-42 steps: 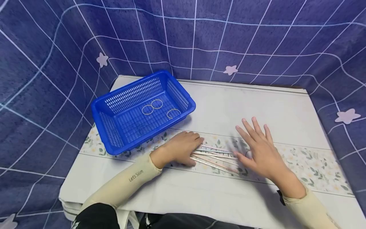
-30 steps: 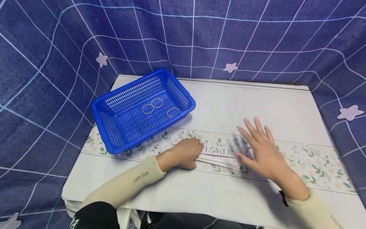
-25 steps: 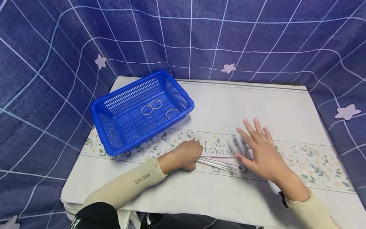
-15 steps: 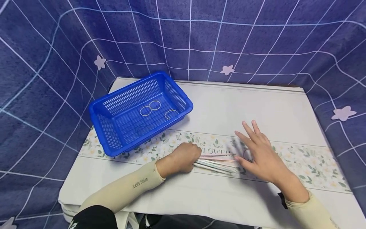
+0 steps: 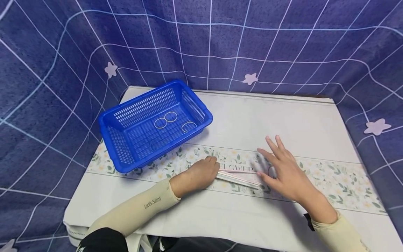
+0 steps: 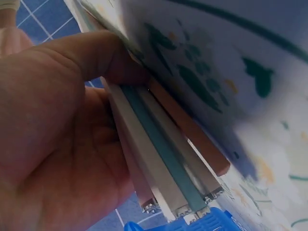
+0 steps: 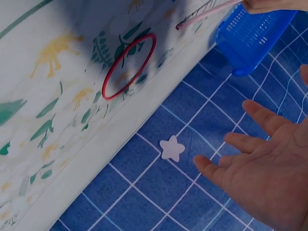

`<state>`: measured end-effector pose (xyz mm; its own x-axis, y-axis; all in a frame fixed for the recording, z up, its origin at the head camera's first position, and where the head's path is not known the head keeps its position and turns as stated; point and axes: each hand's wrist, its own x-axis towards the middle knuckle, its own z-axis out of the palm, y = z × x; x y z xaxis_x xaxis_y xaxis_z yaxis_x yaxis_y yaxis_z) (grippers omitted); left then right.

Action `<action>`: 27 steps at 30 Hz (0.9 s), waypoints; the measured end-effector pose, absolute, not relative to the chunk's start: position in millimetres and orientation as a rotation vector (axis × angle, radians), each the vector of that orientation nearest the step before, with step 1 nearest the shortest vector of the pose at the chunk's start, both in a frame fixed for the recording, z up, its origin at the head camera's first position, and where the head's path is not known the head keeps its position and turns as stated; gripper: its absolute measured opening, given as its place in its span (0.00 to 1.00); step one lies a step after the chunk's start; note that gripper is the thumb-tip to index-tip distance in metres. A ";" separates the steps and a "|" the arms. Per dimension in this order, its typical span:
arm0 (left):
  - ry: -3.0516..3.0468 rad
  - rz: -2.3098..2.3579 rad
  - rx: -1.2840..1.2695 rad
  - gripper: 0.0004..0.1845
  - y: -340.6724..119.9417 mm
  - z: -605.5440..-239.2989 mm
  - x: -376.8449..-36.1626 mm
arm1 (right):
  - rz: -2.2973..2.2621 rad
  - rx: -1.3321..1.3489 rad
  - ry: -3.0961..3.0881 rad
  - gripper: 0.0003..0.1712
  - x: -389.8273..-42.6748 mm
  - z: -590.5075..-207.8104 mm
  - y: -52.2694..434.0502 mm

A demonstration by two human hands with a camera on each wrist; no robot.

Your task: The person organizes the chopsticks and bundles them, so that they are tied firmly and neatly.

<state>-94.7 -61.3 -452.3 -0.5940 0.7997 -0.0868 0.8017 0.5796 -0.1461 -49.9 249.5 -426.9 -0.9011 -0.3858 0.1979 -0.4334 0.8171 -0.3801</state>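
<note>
gripping one end of the bundle of straws [image 5: 240, 176] on the tablecloth [image 5: 267, 119], the left hand [image 5: 198, 173] points them rightward; the right hand [image 5: 284, 171], fingers spread, hovers at their far tips beside a red rubber band [image 7: 129, 66].

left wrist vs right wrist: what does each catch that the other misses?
Only the left wrist view: the left hand gripping a bundle of sticks, held side by side with their cut ends visible, in pink, white and teal.

Only the right wrist view: a red rubber band lying flat on the floral cloth, the right hand with fingers spread holding nothing, and a star on the backdrop.

Both: the floral cloth, the blue basket and the grid backdrop. The right wrist view shows one pink stick only thin and far off.
</note>
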 end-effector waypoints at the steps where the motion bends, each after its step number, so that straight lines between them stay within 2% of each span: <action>1: 2.785 -0.286 1.437 0.07 -62.8 -452.1 -94.3 | 0.651 0.652 -2.897 0.38 -50.0 -427.8 247.9; 4: 2.780 -0.269 1.473 0.06 -67.0 -451.4 -94.5 | 0.660 0.657 -2.952 0.37 -50.2 -432.3 239.2; 9: 2.775 -0.210 1.517 0.06 -69.6 -443.4 -98.5 | 0.604 0.732 -3.032 0.46 -51.4 -440.0 215.2; 11: 2.801 -0.179 1.543 0.06 -68.8 -438.2 -100.0 | 0.565 0.781 -3.032 0.47 -52.7 -441.9 205.3; 12: 2.816 -0.162 1.558 0.06 -68.1 -435.4 -100.8 | 0.539 0.802 -3.027 0.44 -53.3 -442.5 201.0; 16: 2.838 -0.089 1.549 0.07 -64.5 -423.7 -103.8 | 0.399 0.833 -2.985 0.14 -54.4 -442.5 190.0; 17: 2.827 -0.063 1.529 0.07 -63.6 -421.2 -104.7 | 0.355 0.831 -2.969 0.10 -54.0 -441.7 188.7; 22: 2.717 0.028 1.425 0.13 -57.3 -413.8 -110.2 | 0.233 0.820 -2.886 0.16 -51.8 -433.5 188.2; 27: 2.707 0.023 1.491 0.12 -54.7 -409.7 -115.4 | 0.510 0.740 -2.965 0.08 -52.4 -419.3 199.6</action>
